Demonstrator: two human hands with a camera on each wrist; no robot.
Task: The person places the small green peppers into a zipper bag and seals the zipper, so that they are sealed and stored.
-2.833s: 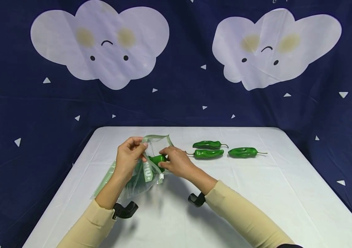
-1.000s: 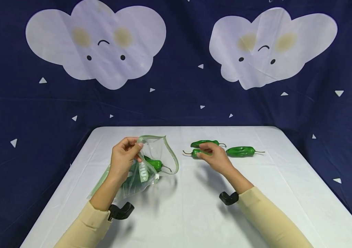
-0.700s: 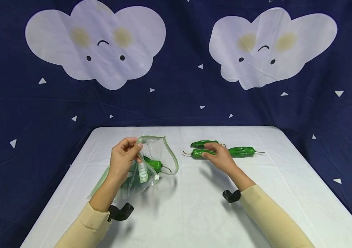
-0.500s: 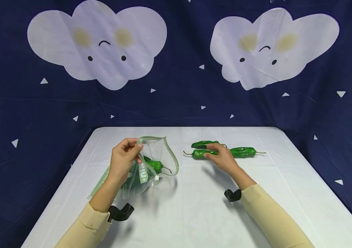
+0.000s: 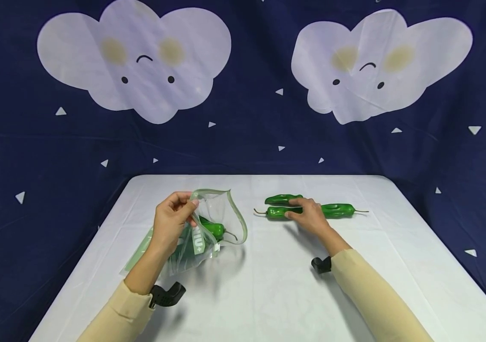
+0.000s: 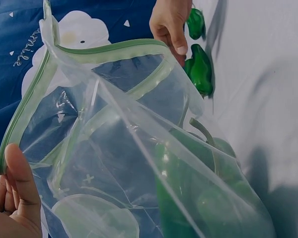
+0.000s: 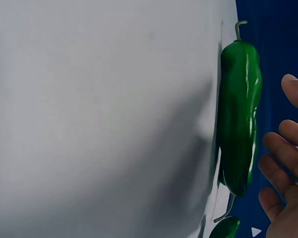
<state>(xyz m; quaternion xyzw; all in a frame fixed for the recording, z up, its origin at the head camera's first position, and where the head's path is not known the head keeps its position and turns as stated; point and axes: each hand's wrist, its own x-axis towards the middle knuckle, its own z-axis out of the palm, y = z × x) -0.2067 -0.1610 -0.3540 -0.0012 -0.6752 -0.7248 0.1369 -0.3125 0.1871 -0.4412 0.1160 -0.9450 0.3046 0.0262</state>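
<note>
My left hand [image 5: 169, 223] pinches the green rim of a clear zip bag [image 5: 198, 241] between thumb and fingers, keeping its mouth spread toward the right. Inside it lies a green pepper [image 5: 214, 229], its stem pointing out at the opening. More green shows through the film in the left wrist view, partly blurred by the plastic. Over the loose pepper [image 5: 276, 213] in front, my right hand [image 5: 311, 216] hovers with thumb and fingers apart. In the right wrist view these fingers [image 7: 283, 148] are spread beside a green pepper [image 7: 240, 114], with a gap between.
Another pepper [image 5: 281, 198] lies just behind the front one, its stem end hidden by the right hand. One more pepper [image 5: 338, 210] lies to the right, partly behind that hand. A white cloth covers the table [image 5: 268, 294]; a dark blue cloud-patterned curtain [image 5: 251, 152] hangs behind.
My right hand has let go of a pepper in the bag and moved right to the loose peppers, lately drifting slightly right and lower. The left hand keeps its hold.
</note>
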